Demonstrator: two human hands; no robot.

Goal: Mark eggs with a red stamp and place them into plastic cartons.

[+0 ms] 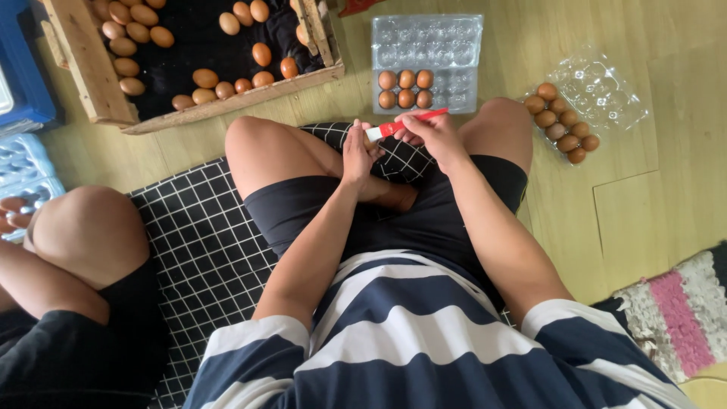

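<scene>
Left hand (pixel 356 151) cups an egg (pixel 366 140) over the lap, fingers clenched round it, steady for the red pen (pixel 401 123) pinched in the right hand (pixel 432 132); tray (pixel 428 45) waits ahead on the floor.

Setting: a home floor used as a small egg-packing spot. Landmark: the wooden crate (pixel 91 68), lined in black and holding loose brown eggs (pixel 204 77). It rests on a pale wood-look floor (pixel 651 204). Right of the crate lie clear plastic egg trays (pixel 454 45), partly filled. Below the crate, a black grid-pattern mat (pixel 204 250) for sitting; far right of it, a woven pink-and-white rug (pixel 681 310).
</scene>
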